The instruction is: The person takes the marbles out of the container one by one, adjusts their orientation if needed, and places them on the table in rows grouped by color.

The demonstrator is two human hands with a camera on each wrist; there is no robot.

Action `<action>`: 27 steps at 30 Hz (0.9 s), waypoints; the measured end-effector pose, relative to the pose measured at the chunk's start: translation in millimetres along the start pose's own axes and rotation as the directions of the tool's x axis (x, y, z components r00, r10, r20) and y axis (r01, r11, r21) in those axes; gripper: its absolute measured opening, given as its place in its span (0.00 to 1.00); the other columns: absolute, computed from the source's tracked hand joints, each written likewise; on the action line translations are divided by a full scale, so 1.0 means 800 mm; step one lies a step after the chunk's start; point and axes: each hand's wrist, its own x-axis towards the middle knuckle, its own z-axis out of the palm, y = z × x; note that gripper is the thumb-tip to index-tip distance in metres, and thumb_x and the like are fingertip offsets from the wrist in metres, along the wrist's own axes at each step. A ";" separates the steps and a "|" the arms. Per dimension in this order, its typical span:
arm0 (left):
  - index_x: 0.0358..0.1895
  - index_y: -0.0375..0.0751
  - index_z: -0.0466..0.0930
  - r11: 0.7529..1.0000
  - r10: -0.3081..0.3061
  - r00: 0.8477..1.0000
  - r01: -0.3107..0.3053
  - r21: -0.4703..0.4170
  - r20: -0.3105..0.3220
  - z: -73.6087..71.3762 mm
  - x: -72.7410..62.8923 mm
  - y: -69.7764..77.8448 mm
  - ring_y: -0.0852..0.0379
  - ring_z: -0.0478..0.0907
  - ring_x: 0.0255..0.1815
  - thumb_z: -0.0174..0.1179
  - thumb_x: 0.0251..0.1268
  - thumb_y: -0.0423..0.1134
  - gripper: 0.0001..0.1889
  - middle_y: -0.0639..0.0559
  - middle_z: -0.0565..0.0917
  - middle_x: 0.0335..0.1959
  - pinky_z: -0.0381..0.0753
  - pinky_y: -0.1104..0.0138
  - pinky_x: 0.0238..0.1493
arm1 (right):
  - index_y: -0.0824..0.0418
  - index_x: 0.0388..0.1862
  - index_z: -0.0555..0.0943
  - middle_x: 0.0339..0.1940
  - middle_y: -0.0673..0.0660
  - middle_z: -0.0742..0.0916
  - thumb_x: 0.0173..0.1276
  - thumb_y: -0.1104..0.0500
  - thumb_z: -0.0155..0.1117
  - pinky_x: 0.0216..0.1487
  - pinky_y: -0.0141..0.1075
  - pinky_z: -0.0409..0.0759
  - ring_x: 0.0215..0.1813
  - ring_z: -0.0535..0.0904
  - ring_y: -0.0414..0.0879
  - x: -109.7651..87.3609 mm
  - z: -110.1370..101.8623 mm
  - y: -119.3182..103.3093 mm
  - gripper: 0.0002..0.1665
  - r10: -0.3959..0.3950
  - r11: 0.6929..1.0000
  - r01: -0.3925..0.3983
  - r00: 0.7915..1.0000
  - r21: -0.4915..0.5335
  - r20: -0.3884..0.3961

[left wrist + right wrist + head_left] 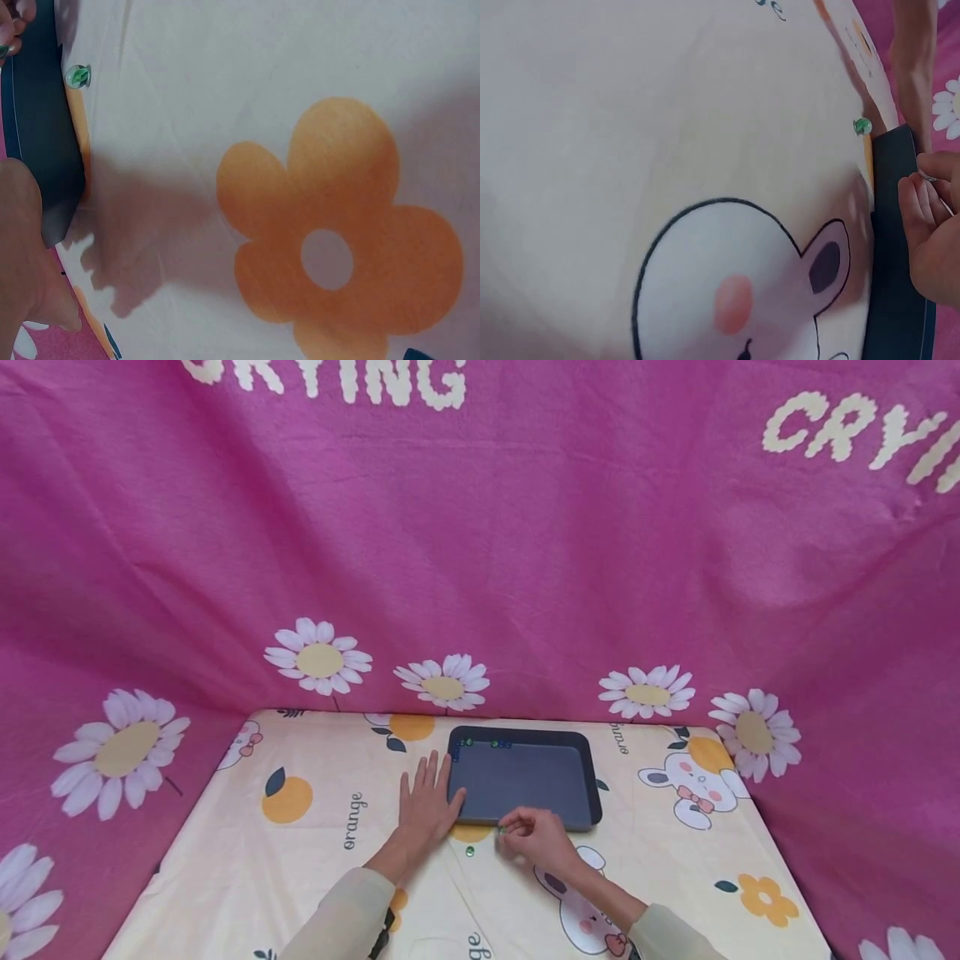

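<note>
Right hand [543,841]: I see thumb and fingertips drawn narrow, pinching a green marble [502,832] just by the near rim of the tray [525,783].
Left hand [426,806]: fingers straight, slightly apart, on the cloth [322,885] beside the tray's left side, thumb at the rim; whether it presses there, I cannot tell.
Tray load: blue marbles [456,754] and green ones [494,744] along the far wall and in the far left corner, too small for me to count.
Loose marble [469,851]: green, on the cloth, near the tray's near side.
Left wrist view: gives me the loose marble's green swirl, blurred to a dot from the head.
Right wrist view: shows me the pinch closer, the held marble mostly hidden.
</note>
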 end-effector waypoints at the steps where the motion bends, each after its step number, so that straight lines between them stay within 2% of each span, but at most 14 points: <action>1: 0.80 0.44 0.52 1.000 0.001 1.000 -0.001 -0.001 -0.003 0.000 0.000 0.000 0.42 0.45 0.80 0.46 0.75 0.61 0.39 0.42 0.50 0.81 0.43 0.41 0.74 | 0.65 0.41 0.86 0.30 0.52 0.88 0.61 0.69 0.70 0.32 0.30 0.81 0.31 0.84 0.41 0.000 0.002 0.002 0.08 0.002 1.000 -0.002 1.000 0.003 0.011; 7: 0.80 0.44 0.52 1.000 -0.003 1.000 0.003 0.003 -0.009 0.000 0.000 0.000 0.42 0.45 0.80 0.46 0.75 0.61 0.39 0.42 0.50 0.81 0.44 0.41 0.74 | 0.63 0.41 0.88 0.29 0.48 0.88 0.61 0.67 0.72 0.33 0.30 0.80 0.31 0.82 0.39 -0.003 0.013 0.009 0.09 0.007 1.000 -0.008 0.998 0.006 0.057; 13: 0.81 0.44 0.51 1.000 -0.005 1.000 0.005 0.008 -0.003 -0.002 -0.001 0.001 0.43 0.44 0.80 0.46 0.75 0.61 0.39 0.43 0.49 0.81 0.43 0.42 0.75 | 0.62 0.38 0.88 0.27 0.46 0.88 0.60 0.66 0.72 0.29 0.29 0.79 0.29 0.81 0.37 -0.007 0.019 0.014 0.07 0.005 1.000 -0.003 0.998 -0.025 0.061; 27: 0.80 0.44 0.51 1.000 -0.011 1.000 0.011 0.013 0.003 -0.001 0.000 0.002 0.42 0.45 0.80 0.45 0.75 0.61 0.39 0.42 0.50 0.81 0.44 0.42 0.75 | 0.60 0.39 0.90 0.27 0.45 0.86 0.59 0.66 0.74 0.31 0.28 0.76 0.28 0.77 0.35 -0.012 0.025 0.027 0.09 0.011 0.999 -0.008 0.998 -0.052 0.064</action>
